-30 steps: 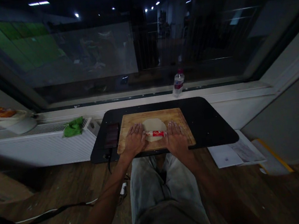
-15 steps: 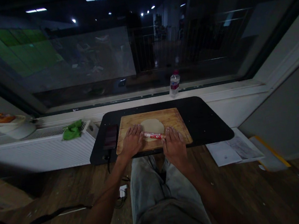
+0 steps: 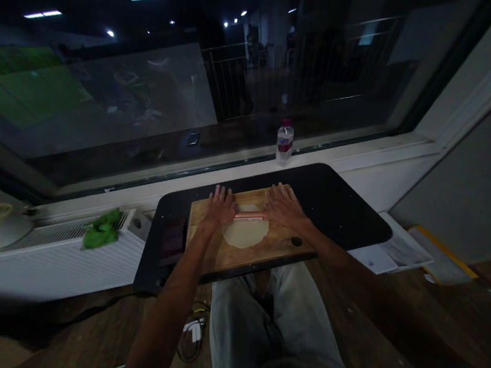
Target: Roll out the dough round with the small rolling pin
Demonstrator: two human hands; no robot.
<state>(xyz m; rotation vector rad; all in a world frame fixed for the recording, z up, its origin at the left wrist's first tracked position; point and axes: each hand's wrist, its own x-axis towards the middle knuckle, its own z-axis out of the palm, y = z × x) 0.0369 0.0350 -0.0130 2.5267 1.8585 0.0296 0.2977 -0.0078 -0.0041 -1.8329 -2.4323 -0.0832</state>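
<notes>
A rolling pin with a red and white wrapper lies crosswise over the far part of a flat, round sheet of dough. My left hand rests flat over the pin's left end, fingers stretched forward and apart. Over the right end lies my right hand, palm down with its fingers spread. Both ends of the pin are hidden under the palms. The dough sits on a wooden cutting board that has a dark round hole near its front right corner.
A black tabletop carries the board and a dark flat object at its left. A capped water bottle stands on the windowsill behind. Left, a green cloth lies on a white radiator. Papers lie right, below the tabletop.
Both hands have moved forward with the rolling pin, from the dough's near part to its far part. Their fingers went from curled over the pin to stretched out. The view has shifted slightly.
</notes>
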